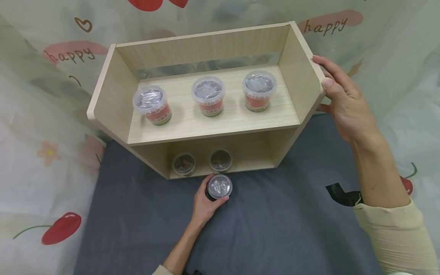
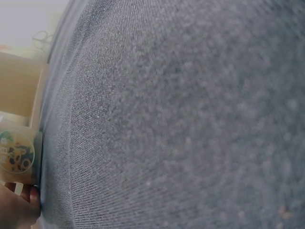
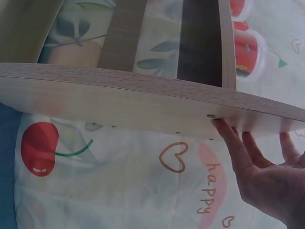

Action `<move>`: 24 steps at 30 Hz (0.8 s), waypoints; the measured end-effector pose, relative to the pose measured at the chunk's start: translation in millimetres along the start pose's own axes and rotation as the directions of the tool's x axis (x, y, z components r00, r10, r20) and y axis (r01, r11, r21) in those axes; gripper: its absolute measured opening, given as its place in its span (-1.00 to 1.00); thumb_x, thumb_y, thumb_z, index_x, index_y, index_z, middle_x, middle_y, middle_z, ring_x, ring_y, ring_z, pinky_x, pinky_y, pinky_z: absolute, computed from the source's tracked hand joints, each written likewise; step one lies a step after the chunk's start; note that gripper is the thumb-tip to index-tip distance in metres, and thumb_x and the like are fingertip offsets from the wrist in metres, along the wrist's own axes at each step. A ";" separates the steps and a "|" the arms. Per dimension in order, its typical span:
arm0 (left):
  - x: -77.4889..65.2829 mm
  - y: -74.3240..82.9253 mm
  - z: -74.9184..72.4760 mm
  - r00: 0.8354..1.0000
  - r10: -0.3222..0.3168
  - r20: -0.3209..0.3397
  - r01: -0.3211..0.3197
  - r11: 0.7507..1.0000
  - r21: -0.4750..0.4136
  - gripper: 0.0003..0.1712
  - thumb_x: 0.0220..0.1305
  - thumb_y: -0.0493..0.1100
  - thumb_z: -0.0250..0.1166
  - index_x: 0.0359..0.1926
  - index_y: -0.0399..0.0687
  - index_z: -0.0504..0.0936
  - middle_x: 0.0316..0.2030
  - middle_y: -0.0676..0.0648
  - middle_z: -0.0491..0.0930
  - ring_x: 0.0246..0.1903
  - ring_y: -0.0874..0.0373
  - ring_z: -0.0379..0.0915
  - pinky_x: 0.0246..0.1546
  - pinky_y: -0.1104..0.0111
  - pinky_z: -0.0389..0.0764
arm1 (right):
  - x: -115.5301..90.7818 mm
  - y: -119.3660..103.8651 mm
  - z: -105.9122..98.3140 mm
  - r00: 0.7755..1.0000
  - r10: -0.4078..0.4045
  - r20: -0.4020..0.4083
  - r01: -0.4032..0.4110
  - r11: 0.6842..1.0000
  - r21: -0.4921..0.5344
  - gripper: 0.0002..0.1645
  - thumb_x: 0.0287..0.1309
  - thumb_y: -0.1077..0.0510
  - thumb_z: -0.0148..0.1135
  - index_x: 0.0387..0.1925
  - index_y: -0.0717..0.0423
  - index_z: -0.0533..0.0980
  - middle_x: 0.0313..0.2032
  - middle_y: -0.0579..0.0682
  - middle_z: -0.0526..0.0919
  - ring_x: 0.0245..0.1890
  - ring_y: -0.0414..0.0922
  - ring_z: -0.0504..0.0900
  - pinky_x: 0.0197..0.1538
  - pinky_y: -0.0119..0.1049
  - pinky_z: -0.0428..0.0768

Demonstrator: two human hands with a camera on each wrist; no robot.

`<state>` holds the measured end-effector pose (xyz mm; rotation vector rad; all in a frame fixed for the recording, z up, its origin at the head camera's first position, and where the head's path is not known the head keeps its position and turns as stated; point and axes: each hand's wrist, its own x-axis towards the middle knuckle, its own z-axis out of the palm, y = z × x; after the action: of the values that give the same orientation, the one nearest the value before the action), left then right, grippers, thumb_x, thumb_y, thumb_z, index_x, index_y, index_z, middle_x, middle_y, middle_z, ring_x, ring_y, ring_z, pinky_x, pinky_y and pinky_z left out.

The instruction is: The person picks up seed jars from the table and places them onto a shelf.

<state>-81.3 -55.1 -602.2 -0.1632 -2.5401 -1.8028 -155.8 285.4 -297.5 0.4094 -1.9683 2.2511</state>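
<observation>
On dark grey cloth, my left hand (image 1: 204,202) grips a small lidded plastic tub (image 1: 220,187) just before the lower shelf, thumb and fingers around its sides. In the left wrist view the tub (image 2: 18,152) shows a round picture label, with the fingers below it. My right hand (image 1: 350,99) touches the right side panel (image 1: 306,68) of a pale wooden two-tier shelf (image 1: 213,135). In the right wrist view its extended fingertips rest against the panel's outer face (image 3: 143,107). Two lidded tubs, a left one (image 1: 183,164) and a right one (image 1: 220,159), stand on the lower tier.
Three tubs with red sides and clear lids stand on the upper tier: left (image 1: 152,105), middle (image 1: 208,95), right (image 1: 259,91). A printed curtain (image 1: 44,114) hangs behind and beside the shelf. Grey cloth (image 1: 275,225) spreads in front.
</observation>
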 end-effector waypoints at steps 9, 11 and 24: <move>-2.7 5.2 -2.3 0.999 0.043 0.022 -0.043 0.999 -0.033 0.03 -0.19 -0.17 0.68 0.37 0.07 0.42 0.21 0.03 0.52 0.14 0.13 0.47 0.13 0.35 0.44 | -0.1 -0.2 0.3 1.000 -0.001 -0.002 0.001 1.000 0.008 -0.49 0.47 0.16 0.02 0.40 -0.04 0.36 0.39 0.11 0.25 0.19 0.05 0.35 -0.06 -0.13 0.49; -3.5 6.0 -2.1 0.998 0.059 0.033 -0.058 0.997 -0.045 0.03 -0.21 -0.20 0.68 0.37 0.04 0.43 0.22 0.00 0.51 0.15 0.10 0.46 0.12 0.35 0.45 | -0.2 -0.1 0.3 1.000 -0.002 -0.003 0.002 1.000 0.004 -0.48 0.47 0.15 0.02 0.40 -0.04 0.36 0.39 0.12 0.25 0.19 0.05 0.35 -0.06 -0.13 0.49; -1.6 19.8 2.2 0.978 0.158 0.136 -0.162 0.987 0.020 0.04 -0.18 -0.05 0.67 0.39 0.13 0.42 0.16 0.09 0.51 0.09 0.15 0.48 0.12 0.24 0.47 | 0.3 0.4 -0.1 1.000 0.000 -0.008 0.000 1.000 -0.018 -0.48 0.47 0.14 0.01 0.40 -0.05 0.36 0.40 0.11 0.24 0.20 0.05 0.35 -0.05 -0.14 0.49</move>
<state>-77.6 -46.7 -584.4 -0.4895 -2.5552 -1.7477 -156.1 285.4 -297.8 0.3972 -1.9830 2.2299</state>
